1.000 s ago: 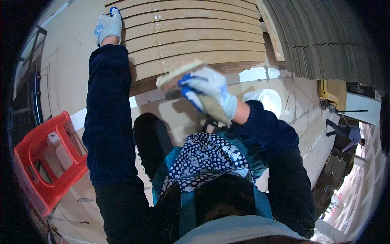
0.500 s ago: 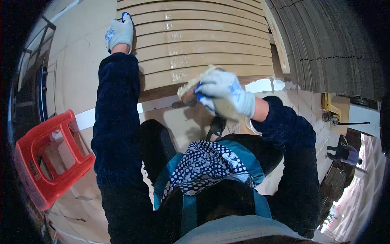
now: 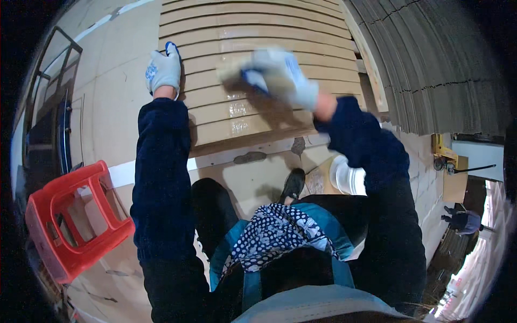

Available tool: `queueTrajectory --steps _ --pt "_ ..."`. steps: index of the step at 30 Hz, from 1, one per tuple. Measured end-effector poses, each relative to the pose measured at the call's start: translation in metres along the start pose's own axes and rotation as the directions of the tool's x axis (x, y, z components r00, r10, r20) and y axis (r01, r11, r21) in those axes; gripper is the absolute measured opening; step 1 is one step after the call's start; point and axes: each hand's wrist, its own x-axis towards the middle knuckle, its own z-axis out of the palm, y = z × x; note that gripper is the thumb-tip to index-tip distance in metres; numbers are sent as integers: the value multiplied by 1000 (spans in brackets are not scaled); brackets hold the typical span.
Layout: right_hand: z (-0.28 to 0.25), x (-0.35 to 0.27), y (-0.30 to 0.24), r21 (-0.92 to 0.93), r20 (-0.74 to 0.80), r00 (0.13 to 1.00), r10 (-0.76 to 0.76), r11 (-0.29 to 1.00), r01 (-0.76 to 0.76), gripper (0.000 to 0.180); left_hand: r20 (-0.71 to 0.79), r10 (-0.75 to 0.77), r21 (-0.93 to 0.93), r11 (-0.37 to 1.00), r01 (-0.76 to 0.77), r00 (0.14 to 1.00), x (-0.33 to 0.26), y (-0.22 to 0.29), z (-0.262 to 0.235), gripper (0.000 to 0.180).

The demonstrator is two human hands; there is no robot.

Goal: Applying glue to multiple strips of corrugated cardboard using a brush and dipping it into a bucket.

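Note:
Overlapping brown cardboard sheets (image 3: 312, 78) lie fanned out in front of me, their edges in rows, with a shiny wet strip down the middle. At their left edge is my left hand (image 3: 163, 71), in a white and blue glove, its thumb along the edge and the other fingers curled and partly hidden. My right hand (image 3: 280, 75), gloved the same and blurred by motion, is closed around a wide brush (image 3: 230, 71) with pale bristles. The brush is over the middle rows of the cardboard; whether it touches them I cannot tell.
A white bucket (image 3: 346, 176) stands by my right leg, a red plastic stool (image 3: 46, 229) at my left. Tall stacks of grey-brown cardboard (image 3: 431, 64) rise at the right. Farther right are a yellow pallet jack (image 3: 446, 156) and another person (image 3: 467, 222).
My right hand has carried the brush forward, from the near edge onto the cardboard rows. The view has shifted, uncovering more of the bucket. My left hand stays at the cardboard's left edge.

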Motion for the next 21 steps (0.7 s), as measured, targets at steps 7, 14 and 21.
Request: queueTrajectory --steps 7,14,21 --pt "-73 -18 79 -54 -231 969 84 994 -99 12 -10 32 -26 999 -32 999 -3 23 3 61" --pt "-105 76 62 601 69 586 807 436 -670 26 -13 30 26 999 -29 999 5 8 3 61" --pt "-46 -88 -5 89 -109 965 240 969 -231 17 6 -2 6 1000 1 1000 7 4 0 58"
